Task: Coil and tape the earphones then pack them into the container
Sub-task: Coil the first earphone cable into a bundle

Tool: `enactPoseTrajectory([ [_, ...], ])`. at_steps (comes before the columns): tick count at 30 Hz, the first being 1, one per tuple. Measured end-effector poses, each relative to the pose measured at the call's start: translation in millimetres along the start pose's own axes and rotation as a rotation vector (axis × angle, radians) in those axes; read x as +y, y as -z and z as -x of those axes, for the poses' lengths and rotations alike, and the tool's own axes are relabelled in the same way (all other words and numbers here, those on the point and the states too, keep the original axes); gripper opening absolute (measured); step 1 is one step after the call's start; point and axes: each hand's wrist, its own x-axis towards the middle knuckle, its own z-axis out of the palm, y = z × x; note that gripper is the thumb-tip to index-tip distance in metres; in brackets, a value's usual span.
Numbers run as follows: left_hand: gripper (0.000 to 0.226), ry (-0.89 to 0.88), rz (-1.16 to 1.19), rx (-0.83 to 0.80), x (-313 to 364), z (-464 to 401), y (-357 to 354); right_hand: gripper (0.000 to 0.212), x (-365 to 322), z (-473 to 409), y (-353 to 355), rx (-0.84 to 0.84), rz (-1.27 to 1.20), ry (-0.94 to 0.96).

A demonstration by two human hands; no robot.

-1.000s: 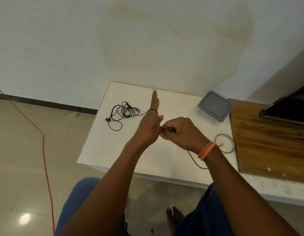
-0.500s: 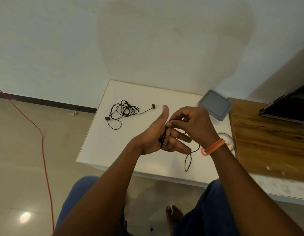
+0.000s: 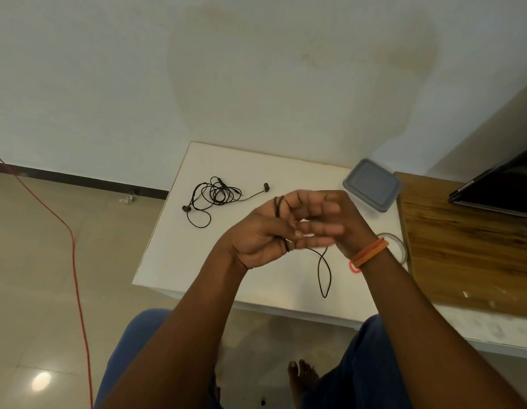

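Observation:
Above the white table (image 3: 173, 252), my left hand (image 3: 256, 234) is palm up with a black earphone cable (image 3: 325, 273) wound round it. The windings cross near the thumb and near the heel of the palm. My right hand (image 3: 336, 219), blurred by motion, is just right of the left fingers and holds the same cable. A loose loop of it hangs below both hands. A second black earphone set (image 3: 216, 194) lies tangled on the table's far left. The grey lidded container (image 3: 373, 184) stands at the far right, and the clear tape roll (image 3: 399, 246) lies half hidden behind my right wrist.
A wooden board (image 3: 468, 249) adjoins the table on the right, with a dark laptop (image 3: 504, 187) at its far end. A red cord (image 3: 74, 261) runs across the floor at the left. My knees and a bare foot are below the table's near edge.
My right hand has carried the cable round my left hand again, adding windings. The hanging loop has become shorter. The left thumb has lowered from pointing upward.

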Motion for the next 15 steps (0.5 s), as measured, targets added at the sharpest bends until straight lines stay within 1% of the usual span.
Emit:
enactPoseTrajectory([
  [2, 0.077, -0.117, 0.084, 0.131, 1, -5, -2, 0.029, 0, -1, -6, 0.106, 0.024, -0.056],
  [3, 0.084, -0.163, 0.116, 0.194, 2, -8, -2, 0.032, 1, -1, -10, 0.134, 0.062, -0.075],
  [5, 0.093, -0.236, 0.146, 0.316, 4, -10, 0, 0.024, 3, -1, -18, 0.09, 0.072, -0.101],
  [6, 0.096, -0.263, 0.141, 0.389, 5, -10, 1, 0.017, 3, -1, -23, 0.048, 0.072, -0.109],
  [7, 0.096, -0.286, 0.124, 0.468, 6, -9, 2, 0.015, 3, 1, -27, 0.016, 0.08, -0.118],
  [9, 0.093, -0.305, 0.069, 0.599, 8, -8, 7, 0.024, 3, 3, -33, -0.018, 0.097, -0.134],
  [11, 0.085, -0.306, -0.002, 0.679, 9, -8, 10, 0.028, 3, 3, -37, -0.03, 0.12, -0.146],
  [15, 0.069, -0.329, -0.072, 0.845, 6, -12, 19, 0.019, 7, 2, -41, -0.068, 0.183, -0.21],
])
